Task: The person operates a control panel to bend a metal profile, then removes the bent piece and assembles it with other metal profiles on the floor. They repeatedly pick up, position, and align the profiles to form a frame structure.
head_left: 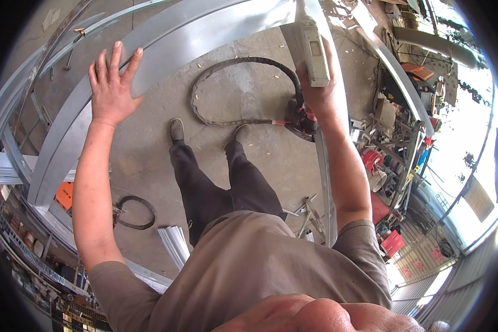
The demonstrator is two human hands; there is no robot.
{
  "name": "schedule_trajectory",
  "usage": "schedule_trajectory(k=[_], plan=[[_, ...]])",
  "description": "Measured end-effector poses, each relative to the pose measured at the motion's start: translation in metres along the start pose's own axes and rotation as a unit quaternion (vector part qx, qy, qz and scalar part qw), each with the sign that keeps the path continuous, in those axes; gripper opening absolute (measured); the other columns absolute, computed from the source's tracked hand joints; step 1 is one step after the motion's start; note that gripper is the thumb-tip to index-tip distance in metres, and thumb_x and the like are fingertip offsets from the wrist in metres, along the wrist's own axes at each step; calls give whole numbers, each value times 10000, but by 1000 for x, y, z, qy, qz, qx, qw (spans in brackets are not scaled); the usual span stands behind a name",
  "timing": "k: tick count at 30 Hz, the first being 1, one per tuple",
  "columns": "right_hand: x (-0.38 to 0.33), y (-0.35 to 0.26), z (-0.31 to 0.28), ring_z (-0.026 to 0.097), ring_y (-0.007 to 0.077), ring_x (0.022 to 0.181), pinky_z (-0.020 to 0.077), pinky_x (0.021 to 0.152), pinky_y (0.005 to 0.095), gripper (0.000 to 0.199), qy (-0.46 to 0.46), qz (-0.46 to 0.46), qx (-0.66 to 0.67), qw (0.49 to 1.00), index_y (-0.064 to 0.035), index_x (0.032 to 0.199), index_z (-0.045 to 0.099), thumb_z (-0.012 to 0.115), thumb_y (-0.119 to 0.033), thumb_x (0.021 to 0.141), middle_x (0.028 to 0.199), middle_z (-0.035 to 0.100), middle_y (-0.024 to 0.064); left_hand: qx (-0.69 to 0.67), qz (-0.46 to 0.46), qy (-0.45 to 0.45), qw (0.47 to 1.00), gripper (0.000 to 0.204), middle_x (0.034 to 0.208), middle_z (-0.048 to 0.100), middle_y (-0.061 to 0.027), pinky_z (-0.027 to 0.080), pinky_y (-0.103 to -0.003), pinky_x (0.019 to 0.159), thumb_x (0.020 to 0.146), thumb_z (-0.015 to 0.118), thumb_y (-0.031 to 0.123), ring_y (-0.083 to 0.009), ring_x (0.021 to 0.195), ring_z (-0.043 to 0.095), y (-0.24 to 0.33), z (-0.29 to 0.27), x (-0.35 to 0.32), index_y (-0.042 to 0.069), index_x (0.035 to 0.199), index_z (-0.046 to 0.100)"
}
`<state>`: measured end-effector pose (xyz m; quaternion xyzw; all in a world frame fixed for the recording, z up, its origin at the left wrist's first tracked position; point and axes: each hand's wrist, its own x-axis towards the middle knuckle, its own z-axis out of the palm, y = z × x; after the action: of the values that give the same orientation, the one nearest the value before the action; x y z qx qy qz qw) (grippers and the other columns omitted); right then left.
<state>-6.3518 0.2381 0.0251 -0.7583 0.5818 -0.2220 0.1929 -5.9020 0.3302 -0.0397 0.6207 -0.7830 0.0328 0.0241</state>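
Observation:
My left hand (pixel 115 86) lies with fingers spread on a wide grey metal beam (pixel 188 39), which curves across the view through the fisheye lens. My right hand (pixel 320 102) is closed around a pale grey bar with a slot-like window, which looks like a spirit level (pixel 315 55). The bar rests at the corner where the beam meets another metal member (pixel 325 182) on the right. My right fingers are partly hidden behind it.
A black hose or cable (pixel 196 83) loops on the concrete floor to a black and red tool (pixel 301 119). Metal pieces (pixel 311 218) lie low on the right, light strips (pixel 173 246) on the left. Cluttered tools (pixel 393 149) fill the right side. An orange box (pixel 65 195) stands left.

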Motion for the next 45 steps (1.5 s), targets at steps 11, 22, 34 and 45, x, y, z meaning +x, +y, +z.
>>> schedule_trajectory(k=[11,22,34,45], plan=[[0,-13,-7,677,407,1124,558,927,482,629,-17,29,-3,999,-160,1514,472,706,-186,930,1236,659,223,-4,-2,-1,1000,1280,1704,172,-76,269,-596,1215,612,950,337,-402,1490,294,0,0,0,431,1657,218],[-3,-3,-2,677,386,1131,558,931,477,657,-20,46,4,999,-178,1532,451,705,-192,926,1240,657,208,18,-7,-9,1000,1279,1708,155,-68,266,-595,1220,630,955,325,-403,1496,287,1,0,0,437,1657,201],[-4,-17,-10,677,383,1129,557,935,456,630,-34,46,-4,998,-137,1526,444,686,-177,945,1257,656,214,15,-7,-4,1000,1267,1708,170,-75,273,-598,1214,624,944,323,-413,1489,296,2,0,0,425,1659,219],[-10,-16,-5,662,390,1185,542,986,437,612,-20,49,73,996,-58,1510,457,695,-123,950,1290,637,250,-6,-3,-1,1000,1271,1706,175,-78,270,-598,1216,623,948,339,-412,1490,295,1,0,0,421,1660,218]])
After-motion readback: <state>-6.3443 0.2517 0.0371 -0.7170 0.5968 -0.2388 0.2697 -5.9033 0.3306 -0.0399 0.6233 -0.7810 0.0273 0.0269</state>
